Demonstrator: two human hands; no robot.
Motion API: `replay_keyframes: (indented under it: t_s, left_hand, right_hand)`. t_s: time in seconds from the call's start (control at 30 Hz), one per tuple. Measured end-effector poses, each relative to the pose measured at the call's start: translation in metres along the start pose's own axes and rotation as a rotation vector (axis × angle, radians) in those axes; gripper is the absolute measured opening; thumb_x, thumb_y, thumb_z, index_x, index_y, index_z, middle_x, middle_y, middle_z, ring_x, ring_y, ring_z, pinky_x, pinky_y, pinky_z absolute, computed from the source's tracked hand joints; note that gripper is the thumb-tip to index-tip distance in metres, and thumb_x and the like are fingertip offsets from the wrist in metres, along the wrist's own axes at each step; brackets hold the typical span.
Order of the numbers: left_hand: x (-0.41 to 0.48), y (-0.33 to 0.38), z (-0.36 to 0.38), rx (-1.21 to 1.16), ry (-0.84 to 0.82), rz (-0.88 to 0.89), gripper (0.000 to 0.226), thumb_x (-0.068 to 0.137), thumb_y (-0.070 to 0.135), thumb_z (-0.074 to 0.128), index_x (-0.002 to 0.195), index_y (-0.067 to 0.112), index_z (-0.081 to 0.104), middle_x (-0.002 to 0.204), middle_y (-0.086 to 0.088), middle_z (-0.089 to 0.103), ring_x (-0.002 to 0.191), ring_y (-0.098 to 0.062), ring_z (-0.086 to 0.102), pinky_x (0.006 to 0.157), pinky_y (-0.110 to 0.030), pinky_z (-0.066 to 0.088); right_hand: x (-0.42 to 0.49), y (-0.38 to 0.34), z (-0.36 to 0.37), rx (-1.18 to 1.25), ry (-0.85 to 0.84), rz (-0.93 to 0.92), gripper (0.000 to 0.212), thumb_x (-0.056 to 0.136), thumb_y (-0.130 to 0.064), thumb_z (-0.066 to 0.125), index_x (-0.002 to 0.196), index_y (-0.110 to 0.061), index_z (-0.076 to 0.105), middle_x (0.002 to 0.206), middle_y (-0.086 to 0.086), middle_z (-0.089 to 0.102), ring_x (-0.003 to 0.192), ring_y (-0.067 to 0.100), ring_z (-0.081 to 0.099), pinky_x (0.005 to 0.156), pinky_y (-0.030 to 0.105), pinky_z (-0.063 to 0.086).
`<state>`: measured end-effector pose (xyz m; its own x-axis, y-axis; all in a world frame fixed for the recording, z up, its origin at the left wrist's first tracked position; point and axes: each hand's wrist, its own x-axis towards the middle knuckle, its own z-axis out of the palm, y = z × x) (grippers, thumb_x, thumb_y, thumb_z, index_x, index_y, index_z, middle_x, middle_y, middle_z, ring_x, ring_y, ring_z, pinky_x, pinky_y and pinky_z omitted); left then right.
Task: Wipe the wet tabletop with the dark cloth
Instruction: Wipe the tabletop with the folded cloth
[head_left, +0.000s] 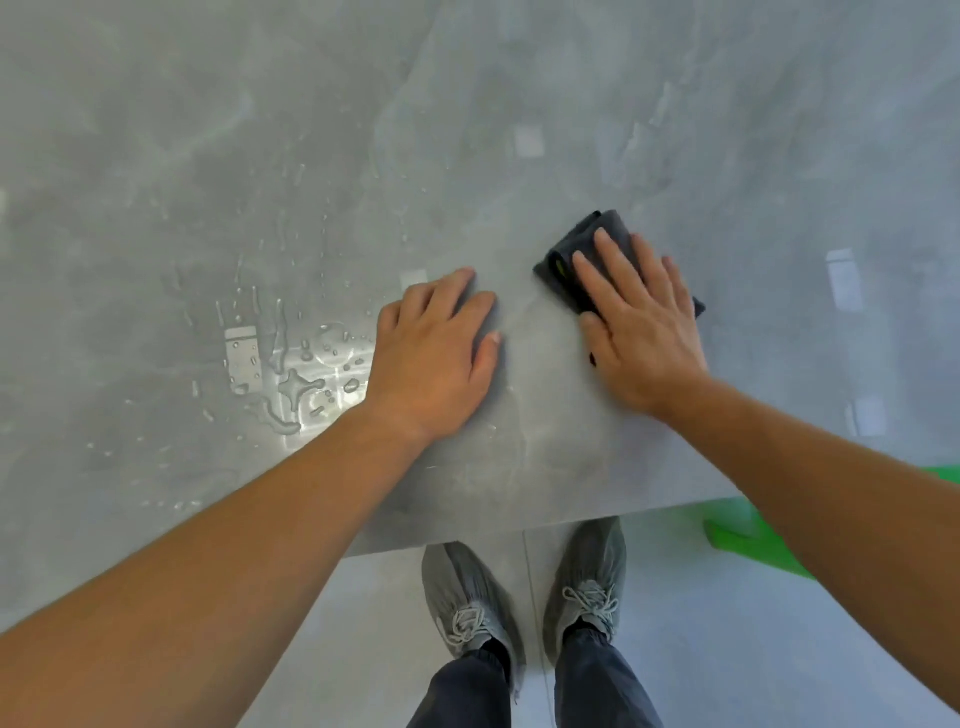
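The dark cloth (558, 275) lies folded into a small pad on the grey tabletop (311, 130), right of centre and a little way in from the near edge. The right hand (641, 327) lies flat on top of it, fingers straight and slightly spread, pressing it down rather than gripping it; the hand covers most of the cloth, so only its far-left corner and a dark strip at its right side show. The left hand (436, 353) rests palm down on the bare surface just beside the cloth, fingers relaxed and holding nothing, apart from the right hand.

Left of the left hand, beads and small pools of water (296, 387) stand on the top, with thinner streaks of drops running away from the person. The left wrist and forearm lie between that wet patch and the cloth. The strip of tabletop between the two hands looks smeared and dull. Pale rectangular reflections dot the surface.

Beyond the near edge, on the pale floor (727, 665), stand the person's grey laced shoes (470, 597) and dark trousers. A bright green object (737, 532) lies on the floor to the right, partly hidden by the right forearm
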<state>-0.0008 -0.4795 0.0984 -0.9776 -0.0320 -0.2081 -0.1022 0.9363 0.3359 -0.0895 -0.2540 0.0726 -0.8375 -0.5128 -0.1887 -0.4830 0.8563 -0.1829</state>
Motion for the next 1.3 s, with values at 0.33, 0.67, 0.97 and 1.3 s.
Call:
replay_keyframes:
  t_s: [0.33,0.67,0.97,1.3]
  left_hand:
    - [0.046,-0.008,-0.016,-0.032,-0.022,-0.049,0.056,0.102,0.043,0.034,0.154,0.022,0.028,0.167,-0.010,0.009,0.154,-0.029,0.002,0.121,-0.044,0.003]
    - [0.057,-0.017,-0.016,0.013,-0.014,-0.084,0.051,0.101,0.044,0.036,0.148,0.024,0.040,0.163,-0.007,0.024,0.150,-0.029,0.017,0.117,-0.043,0.014]
    - [0.140,-0.022,-0.045,-0.089,0.037,-0.146,0.050,0.097,0.040,0.047,0.144,0.022,0.043,0.161,-0.011,0.024,0.149,-0.032,0.016,0.117,-0.044,0.013]
    - [0.193,-0.036,-0.054,-0.005,-0.074,-0.204,0.067,0.101,0.052,0.029,0.160,0.024,0.009,0.168,-0.006,-0.010,0.153,-0.024,-0.014,0.121,-0.038,-0.008]
  right_hand:
    - [0.005,-0.035,0.004,0.008,0.005,-0.022,0.058,0.104,-0.041,0.029,0.160,-0.031,0.019,0.170,-0.003,0.009,0.156,0.031,0.000,0.125,0.048,-0.002]
    - [0.121,0.005,-0.021,0.064,0.092,0.260,0.060,0.103,-0.041,0.025,0.161,-0.032,0.014,0.170,-0.004,0.004,0.156,0.028,-0.003,0.125,0.046,-0.005]
    - [0.126,0.044,-0.034,-0.015,0.009,-0.069,0.058,0.101,-0.040,0.032,0.158,-0.032,0.026,0.169,-0.003,0.014,0.156,0.029,0.006,0.125,0.048,0.003]
    - [0.173,0.040,-0.036,-0.057,0.025,-0.327,0.055,0.105,-0.039,0.031,0.159,-0.029,0.027,0.168,0.000,0.018,0.155,0.033,0.008,0.124,0.052,0.007]
